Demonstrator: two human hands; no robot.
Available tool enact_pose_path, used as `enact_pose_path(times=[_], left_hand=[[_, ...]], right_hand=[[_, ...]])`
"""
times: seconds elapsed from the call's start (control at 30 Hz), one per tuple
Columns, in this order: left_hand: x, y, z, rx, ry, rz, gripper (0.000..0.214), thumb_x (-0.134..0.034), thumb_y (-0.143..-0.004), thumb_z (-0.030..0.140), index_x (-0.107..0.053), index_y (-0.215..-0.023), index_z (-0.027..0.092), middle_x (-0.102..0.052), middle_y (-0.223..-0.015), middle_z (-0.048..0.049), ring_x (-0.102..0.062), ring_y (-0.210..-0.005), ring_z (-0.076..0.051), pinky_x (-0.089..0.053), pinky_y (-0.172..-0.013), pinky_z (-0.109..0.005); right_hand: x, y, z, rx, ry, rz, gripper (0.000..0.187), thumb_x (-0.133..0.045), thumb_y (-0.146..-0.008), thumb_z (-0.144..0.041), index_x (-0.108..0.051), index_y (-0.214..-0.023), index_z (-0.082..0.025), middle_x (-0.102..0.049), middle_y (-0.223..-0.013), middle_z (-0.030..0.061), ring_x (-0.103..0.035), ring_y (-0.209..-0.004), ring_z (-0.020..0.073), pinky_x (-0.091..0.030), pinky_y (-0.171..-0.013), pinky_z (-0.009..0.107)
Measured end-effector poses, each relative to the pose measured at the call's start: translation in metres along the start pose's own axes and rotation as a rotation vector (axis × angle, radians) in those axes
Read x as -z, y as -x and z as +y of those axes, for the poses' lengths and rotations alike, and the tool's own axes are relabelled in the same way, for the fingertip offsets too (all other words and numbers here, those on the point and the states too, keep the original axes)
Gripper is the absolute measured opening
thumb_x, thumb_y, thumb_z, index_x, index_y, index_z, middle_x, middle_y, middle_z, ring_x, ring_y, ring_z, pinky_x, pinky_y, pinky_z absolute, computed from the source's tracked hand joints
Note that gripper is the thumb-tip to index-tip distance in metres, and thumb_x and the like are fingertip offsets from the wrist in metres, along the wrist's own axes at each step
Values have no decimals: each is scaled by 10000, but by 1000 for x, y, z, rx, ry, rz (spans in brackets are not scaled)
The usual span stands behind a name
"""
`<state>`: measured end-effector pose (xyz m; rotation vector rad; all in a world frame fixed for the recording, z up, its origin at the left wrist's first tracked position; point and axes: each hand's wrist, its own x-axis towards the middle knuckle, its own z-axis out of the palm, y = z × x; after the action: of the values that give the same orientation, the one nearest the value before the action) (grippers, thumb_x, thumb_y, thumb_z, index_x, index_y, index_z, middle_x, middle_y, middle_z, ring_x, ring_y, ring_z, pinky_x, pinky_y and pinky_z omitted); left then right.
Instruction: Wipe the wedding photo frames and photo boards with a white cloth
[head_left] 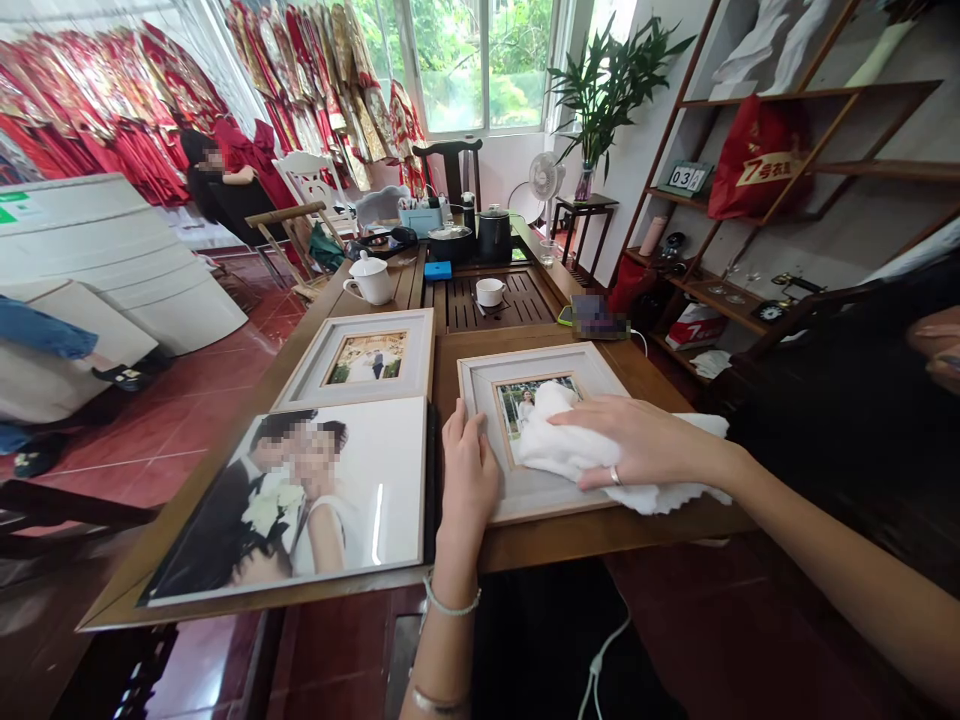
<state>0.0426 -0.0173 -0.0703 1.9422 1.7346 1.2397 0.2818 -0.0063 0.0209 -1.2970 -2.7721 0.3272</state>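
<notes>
A picture frame with a wide pale mat and a small photo lies on the wooden table before me. My left hand grips its left edge, fingers along the rim. Under my right hand a crumpled white cloth is pressed onto the frame's glass, hiding much of the photo. The cloth trails over the frame's right side. Left of my left hand lies a large wedding photo panel. Behind that panel, a second matted picture frame lies flat with a small couple photo in it.
On the table stand a white lidded mug, a white cup on a slatted tea tray, a black pot and a phone with a cable. Shelves rise at right. Two people are at left.
</notes>
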Motion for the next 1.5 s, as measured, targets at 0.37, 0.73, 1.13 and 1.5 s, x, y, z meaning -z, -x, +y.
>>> enact_pose_path(times=[0.37,0.73,1.13,1.5], left_hand=[[5,-1,6,24,-34,-50,336,-416,-907,70,-645,-1150,109,-473,-1481,-217,-434,-1393,-309,-370,-1150,-538],[3,0,4,-9,-13,-44,348,-408,-893,54,-655,-1123,139,-448,-1506,-183,-422,-1395,-296,-351,-1161,-543],[4,0,8,14,-18,-77,373,-389,-892,38,-655,-1142,115,-440,-1501,-215,-394,-1406,-317,-362,-1142,-561],[0,1,1,30,28,-48,407,-412,-889,67,-628,-1228,138,-445,-1505,-200,-394,-1416,-320,-336,-1157,-565]], right_hand=[[14,47,-13,-62,-158,-78,678,-762,-732,-435,-564,-1368,-311,-633,-1335,71,-617,-1158,343,-496,-963,474],[-6,-2,12,-164,303,168,570,-613,-837,-348,-525,-1386,-219,-667,-1217,132,-609,-1069,335,-472,-868,433],[2,-95,48,-353,246,396,484,-563,-851,-389,-547,-1309,-234,-642,-1313,120,-561,-1142,348,-342,-976,551],[-1,-96,25,-63,222,110,481,-574,-857,-341,-567,-1308,-173,-675,-1232,141,-637,-1094,325,-480,-847,389]])
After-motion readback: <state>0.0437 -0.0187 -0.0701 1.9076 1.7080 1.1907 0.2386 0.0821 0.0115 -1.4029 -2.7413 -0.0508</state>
